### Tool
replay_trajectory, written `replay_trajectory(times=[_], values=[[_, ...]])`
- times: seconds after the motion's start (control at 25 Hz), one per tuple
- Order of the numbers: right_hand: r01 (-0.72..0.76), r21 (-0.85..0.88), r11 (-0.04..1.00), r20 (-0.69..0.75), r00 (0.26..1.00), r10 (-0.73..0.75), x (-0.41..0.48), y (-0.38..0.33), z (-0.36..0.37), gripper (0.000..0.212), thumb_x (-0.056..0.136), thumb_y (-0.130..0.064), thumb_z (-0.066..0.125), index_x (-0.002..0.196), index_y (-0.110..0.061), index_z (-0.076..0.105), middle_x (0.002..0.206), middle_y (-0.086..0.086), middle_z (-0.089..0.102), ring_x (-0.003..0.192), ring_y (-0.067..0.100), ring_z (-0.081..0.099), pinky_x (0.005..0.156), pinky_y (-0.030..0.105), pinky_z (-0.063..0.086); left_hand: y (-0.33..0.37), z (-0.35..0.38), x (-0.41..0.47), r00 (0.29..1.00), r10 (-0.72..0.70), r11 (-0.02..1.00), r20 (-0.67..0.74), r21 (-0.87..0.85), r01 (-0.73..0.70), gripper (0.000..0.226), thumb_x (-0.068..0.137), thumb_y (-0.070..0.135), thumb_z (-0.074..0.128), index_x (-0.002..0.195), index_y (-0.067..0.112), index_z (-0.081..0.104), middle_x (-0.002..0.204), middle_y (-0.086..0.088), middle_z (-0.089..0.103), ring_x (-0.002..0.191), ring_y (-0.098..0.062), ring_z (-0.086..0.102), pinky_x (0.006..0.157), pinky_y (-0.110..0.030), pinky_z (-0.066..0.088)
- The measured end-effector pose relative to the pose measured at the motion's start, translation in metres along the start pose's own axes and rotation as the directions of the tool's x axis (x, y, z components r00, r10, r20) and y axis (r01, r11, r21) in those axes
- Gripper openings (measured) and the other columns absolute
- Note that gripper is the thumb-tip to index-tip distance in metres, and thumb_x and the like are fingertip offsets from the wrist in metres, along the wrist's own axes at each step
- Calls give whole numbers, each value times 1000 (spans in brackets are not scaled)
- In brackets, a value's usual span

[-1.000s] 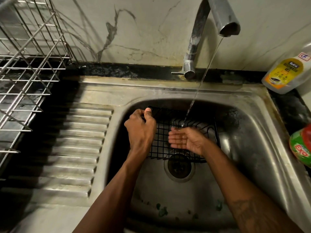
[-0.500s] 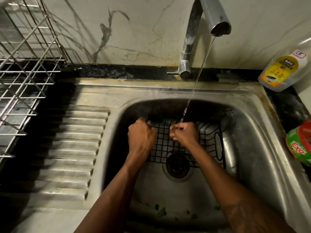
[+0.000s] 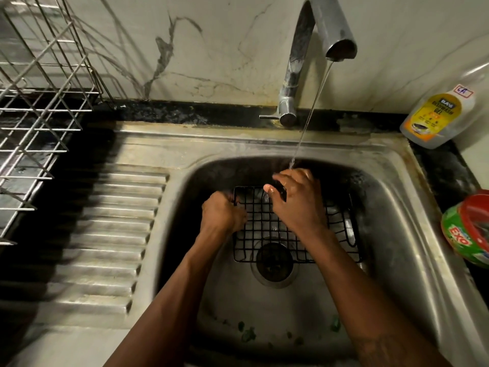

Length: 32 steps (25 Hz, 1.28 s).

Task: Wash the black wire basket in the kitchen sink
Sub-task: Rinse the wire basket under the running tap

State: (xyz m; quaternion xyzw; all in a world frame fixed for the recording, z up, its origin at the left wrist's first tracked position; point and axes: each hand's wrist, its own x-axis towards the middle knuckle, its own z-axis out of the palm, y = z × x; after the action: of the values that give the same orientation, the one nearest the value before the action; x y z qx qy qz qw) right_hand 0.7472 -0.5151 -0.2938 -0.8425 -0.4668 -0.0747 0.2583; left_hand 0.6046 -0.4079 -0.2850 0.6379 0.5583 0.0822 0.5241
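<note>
Right hand [image 3: 296, 207] has moved up to the far rim of the black wire basket [image 3: 264, 234], under the stream [image 3: 312, 107].
The basket lies in the sink [image 3: 389, 223] over the drain [image 3: 275, 262]; the left hand [image 3: 223, 214] grips its left edge, fingers curled, and the right hand pinches the far rim, thumb in front, fingers wetted from the tap [image 3: 328, 25].

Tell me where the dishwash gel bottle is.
Head view, upper right: the dishwash gel bottle sits on the dark counter past the back right corner of the sink, right of the tap and behind the green Exo tub.
</note>
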Motion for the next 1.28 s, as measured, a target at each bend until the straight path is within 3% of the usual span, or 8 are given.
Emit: replay_trajectory(times=[0.2,0.4,0.48,0.56,0.68,0.96,1.12,1.28], values=[[-33,-38,999,-108,994,29,7,-1,-19,30,102,-34,55,82,-19,71,66,-3,65,62,17,54,73,32,35,-5,3,1,989,134,976,-67,-162,-143,21,65,26,69,83,36,66,81,1,77,80,-17,77,80,-45,63],[57,-31,998,-365,929,-65,10,-22,-42,30,94,-28,63,65,-19,57,59,-4,54,56,14,43,55,28,30,12,-9,-33,948,279,937,-150,-175,-304,25,81,-6,71,82,16,59,84,-1,78,84,-6,76,77,-22,61],[41,-13,999,-275,961,-43,9,-28,-49,21,92,-34,61,76,-20,60,74,-4,61,72,18,54,62,33,41,13,-13,-31,937,311,932,-159,-145,-333,27,79,-8,73,77,14,57,84,0,78,82,-4,75,72,-18,59],[-88,-87,992,-18,996,86,9,-37,-48,30,96,-45,50,114,-24,64,109,0,69,107,22,58,87,40,47,7,-17,-25,941,303,946,-149,-75,-317,27,77,-15,67,71,9,56,80,-10,75,75,-14,74,62,-22,59],[-53,-264,963,260,958,125,6,-46,-41,51,102,-47,29,145,-26,47,144,4,54,139,25,38,111,54,29,0,-19,-20,952,304,952,-26,44,-303,30,68,-7,78,66,17,61,71,-3,74,73,-17,74,67,-39,64],[5,-278,960,360,928,100,13,-45,-39,58,103,-59,18,136,-26,53,130,7,61,127,27,52,117,51,22,16,-49,-26,935,134,977,328,-203,-69,26,76,13,87,97,6,73,87,-10,76,87,-24,71,86,-42,59],[75,-88,993,443,896,-28,13,-40,-45,51,106,-52,24,154,-37,30,143,3,53,131,25,49,114,43,32,25,-43,-27,992,61,948,109,-316,-24,65,66,67,82,102,14,72,92,-7,78,84,-24,77,73,-44,64],[81,-70,994,452,891,-41,9,-42,-42,49,107,-44,27,155,-37,31,157,-1,41,146,21,35,122,42,21,24,-22,-21,966,26,975,256,-219,32,35,88,46,73,107,17,74,96,-3,79,90,-23,76,86,-39,54]])
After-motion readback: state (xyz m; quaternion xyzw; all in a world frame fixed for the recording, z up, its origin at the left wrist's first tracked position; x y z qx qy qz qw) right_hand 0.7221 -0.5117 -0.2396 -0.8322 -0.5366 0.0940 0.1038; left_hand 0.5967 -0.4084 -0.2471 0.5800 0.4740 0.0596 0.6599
